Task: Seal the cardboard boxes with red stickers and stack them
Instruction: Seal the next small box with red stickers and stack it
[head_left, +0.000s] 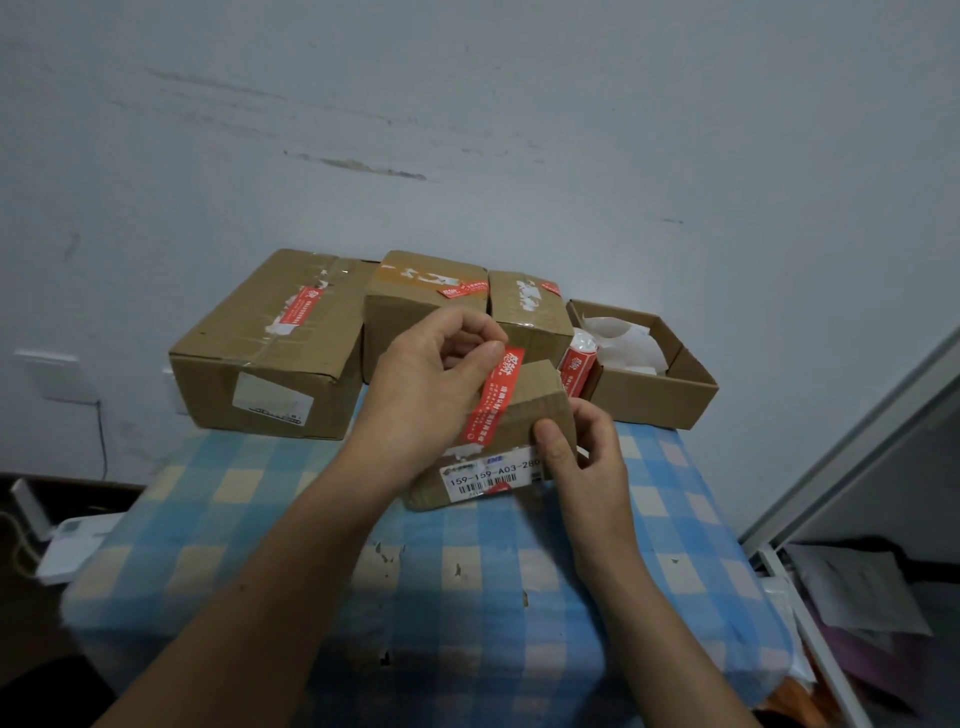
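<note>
The left hand and right hand were bare, with short, plain fingernails. The left forearm, from seven o'clock, and right forearm, from five o'clock, were bare too.

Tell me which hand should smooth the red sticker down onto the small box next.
Probably left. The left hand pinches the upper end of the red sticker draped over the small box, while the right hand grips the box's near corner, steadying it.

Scuffed pale wall; blue checked tablecloth; wall socket low left.
</note>
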